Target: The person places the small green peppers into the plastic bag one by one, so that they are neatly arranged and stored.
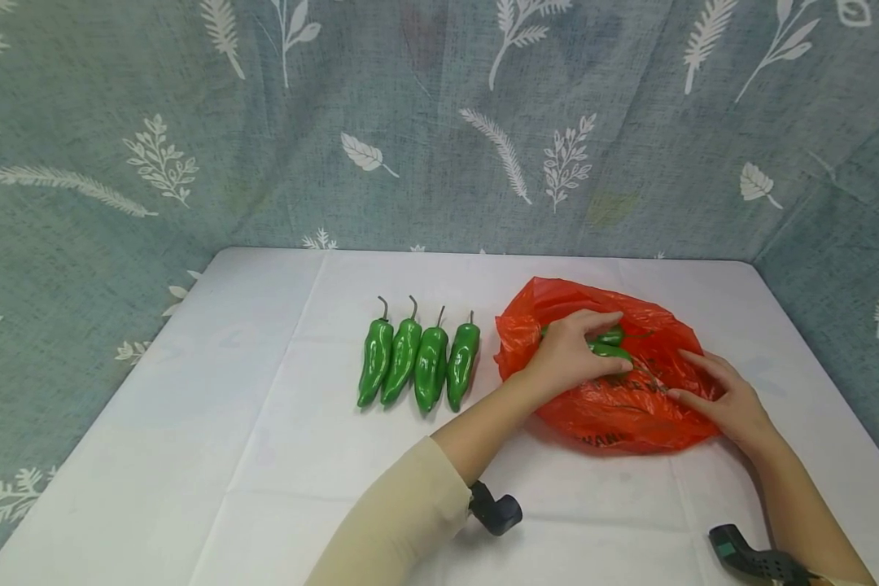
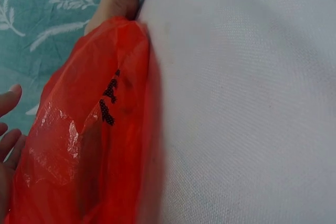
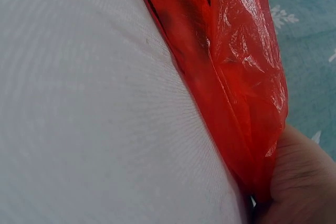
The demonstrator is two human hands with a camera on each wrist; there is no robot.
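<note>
In the head view, a crumpled red plastic bag [image 1: 630, 423] lies with its mouth up on the right part of the table. Green peppers [image 1: 610, 352] show inside it. My left hand [image 1: 567, 354] reaches over the bag's mouth, thumb and fingers spread apart around the peppers; whether it touches one is unclear. At the bag's right side, my right hand [image 1: 732, 407] holds the plastic between thumb and fingers. The left wrist view shows left fingers [image 2: 13, 148] beside the bag. Several green peppers [image 1: 430, 370] lie in a row left of the bag, stems pointing away.
A white cloth [image 1: 278, 456] covers the table. Behind it and at both sides hangs a grey-green curtain [image 1: 410, 187] with white leaf prints. Dark wrist cameras [image 1: 498, 513] sit low over the cloth.
</note>
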